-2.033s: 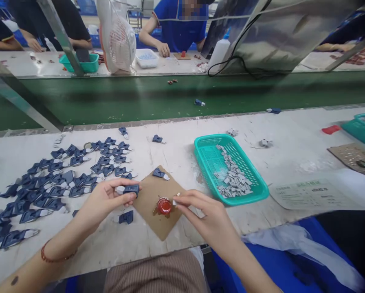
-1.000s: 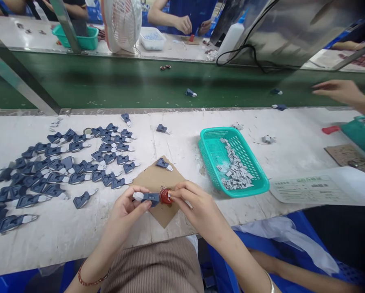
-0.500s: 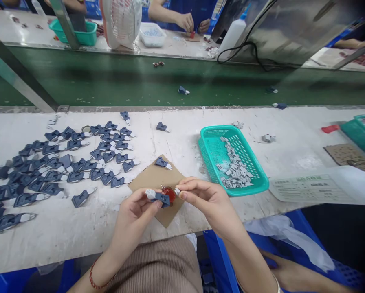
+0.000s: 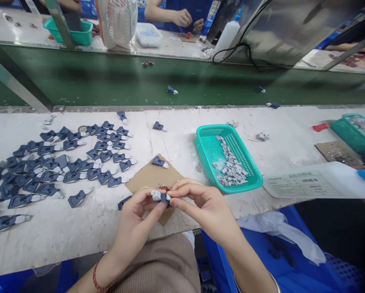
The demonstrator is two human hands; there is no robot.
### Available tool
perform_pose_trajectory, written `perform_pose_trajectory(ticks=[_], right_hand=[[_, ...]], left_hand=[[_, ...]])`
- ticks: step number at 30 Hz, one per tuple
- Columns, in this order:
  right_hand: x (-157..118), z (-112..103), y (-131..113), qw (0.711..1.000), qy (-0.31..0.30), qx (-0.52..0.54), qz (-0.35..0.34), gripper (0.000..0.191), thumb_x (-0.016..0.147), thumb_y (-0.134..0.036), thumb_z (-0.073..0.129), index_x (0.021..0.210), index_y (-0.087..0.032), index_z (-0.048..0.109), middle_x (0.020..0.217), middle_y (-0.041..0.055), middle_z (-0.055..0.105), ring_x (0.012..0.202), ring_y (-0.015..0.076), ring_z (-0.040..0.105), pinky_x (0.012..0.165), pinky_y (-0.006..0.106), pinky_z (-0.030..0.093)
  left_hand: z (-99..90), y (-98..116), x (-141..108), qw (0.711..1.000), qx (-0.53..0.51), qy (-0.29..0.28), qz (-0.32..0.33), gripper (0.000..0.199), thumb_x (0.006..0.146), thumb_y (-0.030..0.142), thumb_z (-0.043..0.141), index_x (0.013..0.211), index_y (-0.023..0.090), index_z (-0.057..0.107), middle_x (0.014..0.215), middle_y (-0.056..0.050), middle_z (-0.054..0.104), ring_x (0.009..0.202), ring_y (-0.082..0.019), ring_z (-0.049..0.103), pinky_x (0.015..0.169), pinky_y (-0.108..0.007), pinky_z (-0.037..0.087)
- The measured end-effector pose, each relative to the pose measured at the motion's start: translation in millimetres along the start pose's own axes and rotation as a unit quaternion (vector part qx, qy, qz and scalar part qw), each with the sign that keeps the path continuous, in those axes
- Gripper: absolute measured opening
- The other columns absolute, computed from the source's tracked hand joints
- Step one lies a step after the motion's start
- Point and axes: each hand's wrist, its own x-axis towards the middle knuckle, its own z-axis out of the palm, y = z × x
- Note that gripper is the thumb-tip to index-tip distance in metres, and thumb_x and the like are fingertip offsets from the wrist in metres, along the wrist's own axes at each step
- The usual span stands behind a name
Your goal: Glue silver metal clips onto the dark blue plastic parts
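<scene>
My left hand [image 4: 135,221] pinches a navy plastic part with a pale grey end [image 4: 156,195] above a piece of brown cardboard [image 4: 144,175]. From the other side my right hand [image 4: 203,205] holds a small light grey plastic piece [image 4: 168,197] between thumb and fingertips, touching the navy part. Fingertips cover much of both. Just behind them a red object [image 4: 164,187] shows partly on the cardboard. Another navy part [image 4: 159,162] lies near the cardboard's far corner, and one more [image 4: 124,202] is partly hidden by my left hand.
Many navy parts [image 4: 51,162] spread over the left of the table. Right of my hands stands a green basket [image 4: 201,152] with small grey pieces [image 4: 233,171]. A white bottle [image 4: 332,181] lies farther right. Beyond a green strip [image 4: 109,81], a co-worker's hands [image 4: 182,18] are at work.
My right hand has moved left, bringing the small grey piece against the navy part. The view has shifted slightly. Another person's forearm at lower right has gone. The co-worker's hand opposite has lifted.
</scene>
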Motion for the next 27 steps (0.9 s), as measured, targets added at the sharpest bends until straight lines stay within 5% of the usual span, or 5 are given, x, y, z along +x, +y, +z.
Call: perform_pose_trajectory(ticks=[6,11,18,23,27], right_hand=[[-1,-1,-5,1.000,-0.005,-0.013,0.010,0.003,0.079,-0.025,0.075,0.078,-0.023,0.077,0.089,0.0052,0.072,0.092,0.0194,0.067,0.089,0.036,0.054],[-1,-1,3,0.991,-0.041,0.100,0.072,0.016,0.075,-0.038,0.079,0.079,-0.023,0.077,0.090,0.0046,0.070,0.090,0.0184,0.067,0.087,0.035,0.056],[-4,2,13,0.979,-0.004,0.178,0.104,0.014,0.071,-0.031,0.083,0.077,-0.021,0.075,0.083,0.0021,0.071,0.081,0.0150,0.069,0.080,0.028,0.057],[-7,13,16,0.982,0.041,0.174,0.065,0.011,0.071,-0.029,0.082,0.076,-0.022,0.076,0.080,0.0018,0.071,0.079,0.0153,0.070,0.076,0.026,0.057],[-9,1,11,0.995,0.017,0.094,0.022,0.013,0.081,-0.033,0.073,0.084,-0.021,0.078,0.085,0.0052,0.075,0.083,0.0181,0.071,0.077,0.029,0.057]], left_hand=[[0.2,-1,-2,0.999,0.029,-0.001,0.015,0.014,0.086,0.027,0.068,0.098,0.025,0.075,0.107,-0.005,0.072,0.108,-0.021,0.066,0.093,-0.029,0.055],[-0.3,-5,-4,0.999,0.039,0.005,0.019,0.015,0.086,0.029,0.068,0.099,0.026,0.076,0.110,-0.005,0.073,0.109,-0.023,0.067,0.093,-0.031,0.056],[2.5,-11,-5,0.998,0.057,0.002,0.016,0.022,0.086,0.031,0.068,0.105,0.025,0.076,0.116,-0.007,0.073,0.114,-0.025,0.065,0.097,-0.032,0.053],[12.3,-20,-6,0.998,-0.046,0.022,-0.027,0.046,0.079,0.036,0.076,0.123,0.027,0.068,0.129,-0.009,0.068,0.114,-0.027,0.066,0.099,-0.034,0.053],[11.5,-28,-5,0.995,-0.045,0.070,-0.046,0.046,0.074,0.040,0.079,0.115,0.023,0.070,0.113,-0.008,0.074,0.107,-0.026,0.070,0.092,-0.032,0.057]])
